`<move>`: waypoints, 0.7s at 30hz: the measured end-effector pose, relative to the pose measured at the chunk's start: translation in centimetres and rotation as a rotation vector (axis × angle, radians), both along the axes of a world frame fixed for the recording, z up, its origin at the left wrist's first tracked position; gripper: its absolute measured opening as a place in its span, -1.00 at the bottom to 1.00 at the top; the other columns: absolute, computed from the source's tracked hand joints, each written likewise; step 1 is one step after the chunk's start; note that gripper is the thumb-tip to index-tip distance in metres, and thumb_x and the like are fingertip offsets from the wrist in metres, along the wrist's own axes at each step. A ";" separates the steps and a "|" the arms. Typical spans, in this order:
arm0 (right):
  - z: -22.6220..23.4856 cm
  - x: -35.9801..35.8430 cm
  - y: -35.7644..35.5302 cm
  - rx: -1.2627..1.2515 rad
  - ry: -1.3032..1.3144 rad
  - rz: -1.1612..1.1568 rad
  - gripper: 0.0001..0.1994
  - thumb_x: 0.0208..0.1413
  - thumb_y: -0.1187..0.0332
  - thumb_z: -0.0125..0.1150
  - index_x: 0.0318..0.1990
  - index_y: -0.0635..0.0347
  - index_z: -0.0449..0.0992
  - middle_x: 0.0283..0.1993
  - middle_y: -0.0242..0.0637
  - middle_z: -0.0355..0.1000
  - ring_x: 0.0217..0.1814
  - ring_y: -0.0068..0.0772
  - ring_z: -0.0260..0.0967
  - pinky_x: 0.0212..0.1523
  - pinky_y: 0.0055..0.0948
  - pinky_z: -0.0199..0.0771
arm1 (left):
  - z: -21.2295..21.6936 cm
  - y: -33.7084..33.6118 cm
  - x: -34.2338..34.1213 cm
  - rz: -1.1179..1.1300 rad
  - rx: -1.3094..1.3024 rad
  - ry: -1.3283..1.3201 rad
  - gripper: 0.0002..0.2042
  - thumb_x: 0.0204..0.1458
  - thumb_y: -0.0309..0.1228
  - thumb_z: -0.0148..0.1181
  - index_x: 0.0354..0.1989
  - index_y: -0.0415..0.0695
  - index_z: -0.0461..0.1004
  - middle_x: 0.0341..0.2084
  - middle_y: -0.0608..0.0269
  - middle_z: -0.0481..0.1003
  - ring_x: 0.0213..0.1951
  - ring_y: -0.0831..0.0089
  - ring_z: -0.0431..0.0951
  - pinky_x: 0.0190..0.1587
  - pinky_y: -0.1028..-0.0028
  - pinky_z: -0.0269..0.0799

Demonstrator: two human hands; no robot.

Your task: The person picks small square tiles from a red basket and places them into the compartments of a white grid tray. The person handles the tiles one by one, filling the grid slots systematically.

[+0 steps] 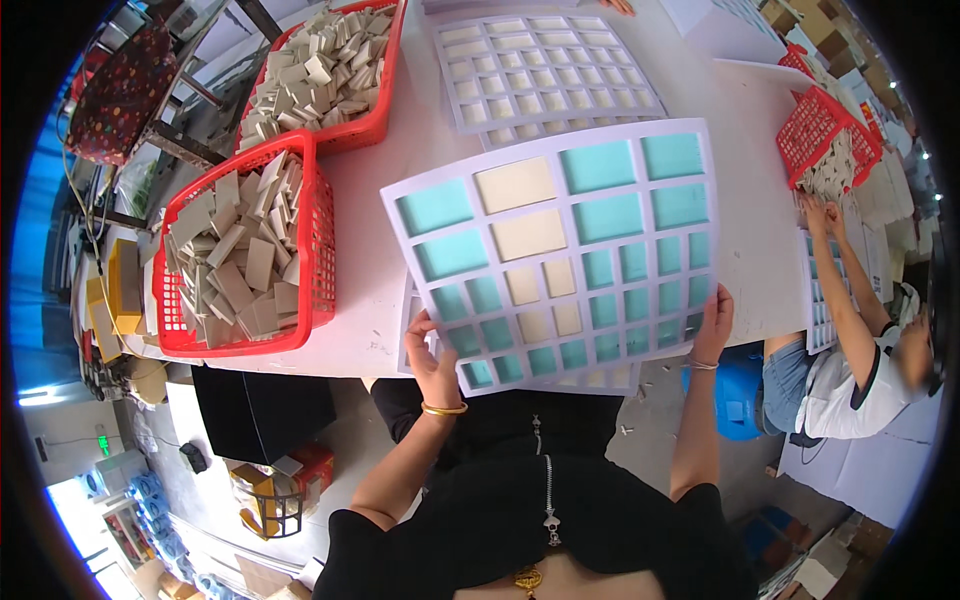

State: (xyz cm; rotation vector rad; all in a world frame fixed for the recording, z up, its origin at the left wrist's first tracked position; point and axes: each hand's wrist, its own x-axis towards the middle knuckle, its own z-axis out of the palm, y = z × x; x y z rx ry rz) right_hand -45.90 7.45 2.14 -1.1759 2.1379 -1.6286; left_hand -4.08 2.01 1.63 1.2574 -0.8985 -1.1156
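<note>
Mid-filling: grid tray (560, 250) gripped at near corners by left hand (432, 352) and right hand (716, 322), raised over table (370, 300). Most cells unfilled. Next likely: lowering flat, square to stack.

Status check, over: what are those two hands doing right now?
Left hand and right hand grip the white grid tray by its near edge. Few beige tiles seated. Nothing blocking.
</note>
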 end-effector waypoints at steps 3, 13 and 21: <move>1.7 -3.1 0.8 0.085 -0.032 -0.119 -0.64 0.30 0.25 -0.14 0.04 0.35 0.40 0.02 -0.23 0.38 0.08 -0.37 0.29 0.10 -0.40 0.27 | 3.8 -0.4 -2.5 -0.167 0.014 -0.184 -0.53 -0.34 -0.70 -0.07 -0.12 -0.15 0.31 0.14 0.01 0.23 0.19 0.17 0.21 0.25 0.27 0.00; 8.1 -26.2 5.8 0.084 1.218 -0.421 -0.40 0.22 0.02 -0.02 0.19 0.42 0.25 0.25 0.10 0.21 0.28 -0.04 0.19 0.26 -0.25 0.16 | 5.0 -4.5 -15.2 -0.927 -0.185 0.076 -0.37 -0.20 -0.69 0.01 0.15 0.02 0.19 0.25 0.19 0.14 0.27 0.28 0.16 0.15 0.28 0.18; 2.4 -19.1 0.9 0.181 0.577 -0.315 -0.38 0.18 0.03 0.07 0.23 0.34 0.20 0.24 0.03 0.18 0.25 -0.05 0.18 0.26 -0.19 0.14 | 8.0 -4.6 -3.6 -0.690 -0.333 -0.287 -0.57 -0.14 -0.72 0.03 0.00 -0.17 0.35 -0.09 0.19 0.41 -0.13 0.35 0.52 -0.08 0.42 0.40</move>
